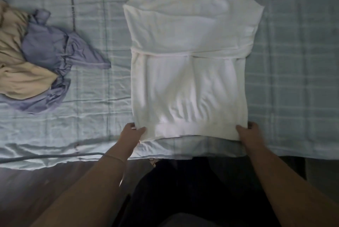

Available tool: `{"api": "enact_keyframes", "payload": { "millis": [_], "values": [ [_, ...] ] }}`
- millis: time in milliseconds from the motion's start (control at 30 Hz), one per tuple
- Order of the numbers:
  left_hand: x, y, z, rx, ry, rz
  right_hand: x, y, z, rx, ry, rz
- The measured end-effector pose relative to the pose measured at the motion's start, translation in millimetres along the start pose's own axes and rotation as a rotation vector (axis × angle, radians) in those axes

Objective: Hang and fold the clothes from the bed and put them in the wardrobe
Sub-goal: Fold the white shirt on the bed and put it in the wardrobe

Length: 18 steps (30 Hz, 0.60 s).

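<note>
the single head-worn view looked steeply down and forward from above the bed's [95, 109] near edge; it sat close, with both forearms entering from the bottom of the frame; the bedding filled the upper two thirds; dark floor [27, 186] showed at lower left; wide-angle bending curved the edges.

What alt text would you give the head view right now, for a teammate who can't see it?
A white sweatshirt lies flat on a pale blue checked bedspread, sleeves folded across it, with the left hand and right hand each pinching a bottom hem corner. To the left, a lilac garment and a beige garment sit crumpled in a heap.
</note>
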State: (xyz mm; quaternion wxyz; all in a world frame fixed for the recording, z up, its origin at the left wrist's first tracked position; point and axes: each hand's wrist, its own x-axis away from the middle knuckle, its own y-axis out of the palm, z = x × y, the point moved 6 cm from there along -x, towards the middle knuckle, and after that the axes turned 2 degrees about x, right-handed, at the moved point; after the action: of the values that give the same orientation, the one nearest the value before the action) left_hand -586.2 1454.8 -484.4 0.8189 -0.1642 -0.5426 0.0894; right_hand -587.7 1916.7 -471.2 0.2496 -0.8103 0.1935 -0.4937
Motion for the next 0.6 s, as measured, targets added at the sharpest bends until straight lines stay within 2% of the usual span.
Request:
{"api": "enact_keyframes", "payload": {
  "millis": [100,200,267,467,600],
  "values": [
    [3,5,-10,0.15,-0.039,-0.136,1,-4,2,-0.078,0.065,-0.074],
    [15,-6,-17,0.434,-0.064,-0.18,9,-10,0,-0.38,0.154,-0.131],
    [27,-16,-23,0.532,-0.076,-0.195,21,-12,2,-0.492,0.185,-0.191],
    [76,-39,-25,0.546,-0.042,-0.253,63,-38,32,-0.68,0.243,-0.2],
    [104,-47,-36,0.507,-0.088,-0.246,90,-52,60,-0.739,0.321,-0.213]
  ]
}}
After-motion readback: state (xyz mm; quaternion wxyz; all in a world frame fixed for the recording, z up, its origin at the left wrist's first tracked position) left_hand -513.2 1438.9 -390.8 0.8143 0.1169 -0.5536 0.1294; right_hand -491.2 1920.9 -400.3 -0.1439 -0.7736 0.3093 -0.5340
